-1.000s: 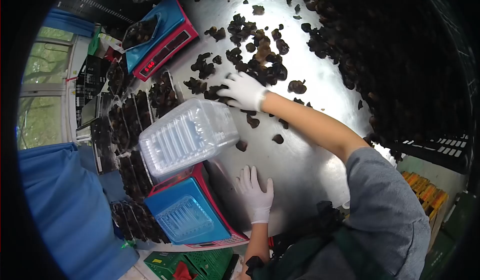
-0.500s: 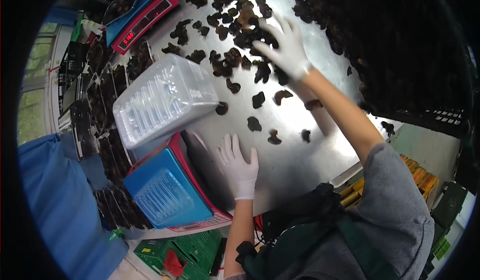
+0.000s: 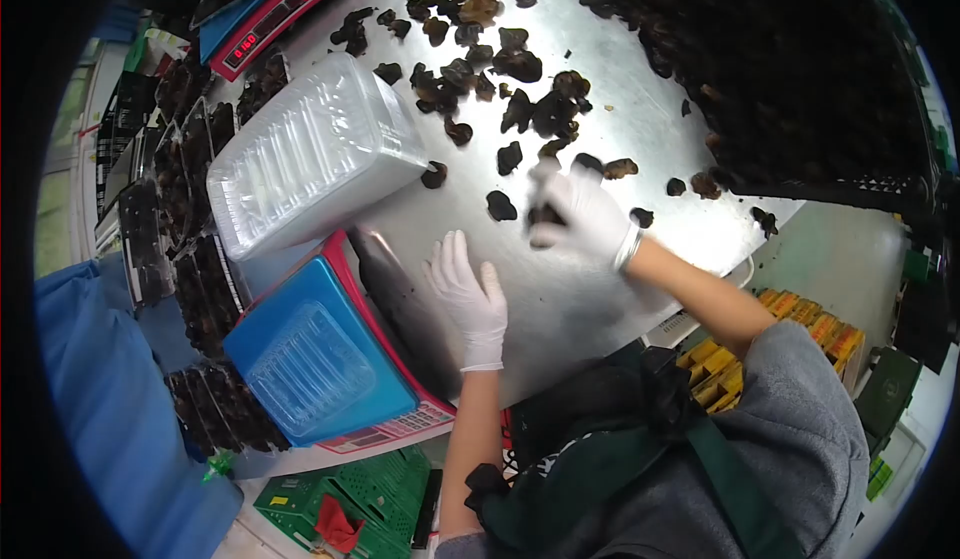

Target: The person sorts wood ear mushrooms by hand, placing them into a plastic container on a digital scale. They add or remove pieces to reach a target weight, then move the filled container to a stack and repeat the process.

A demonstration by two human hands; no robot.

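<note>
My left hand (image 3: 466,294), in a white glove, rests near the steel table (image 3: 560,309) with its fingers apart and holds nothing. My right hand (image 3: 582,214), also gloved, is blurred over the table, close to dark, curled pieces (image 3: 548,224); its fingers are smeared by motion. More dark pieces (image 3: 555,109) lie scattered farther up the table. Left of my left hand is a blue and pink scale (image 3: 385,359) bearing a clear plastic tray (image 3: 315,364). A stack of clear plastic trays (image 3: 310,159) stands above it.
A second scale (image 3: 275,19) with a red display is at the upper left. Filled trays (image 3: 205,299) line the left side. A large black crate (image 3: 830,191) heaped with dark pieces stands at the upper right. Green crates (image 3: 350,499) are below the table edge.
My right hand has moved down the table, toward my left hand, from the upper pile. Some dark pieces now lie lower. The view has shifted slightly; my left hand stays open near the scale.
</note>
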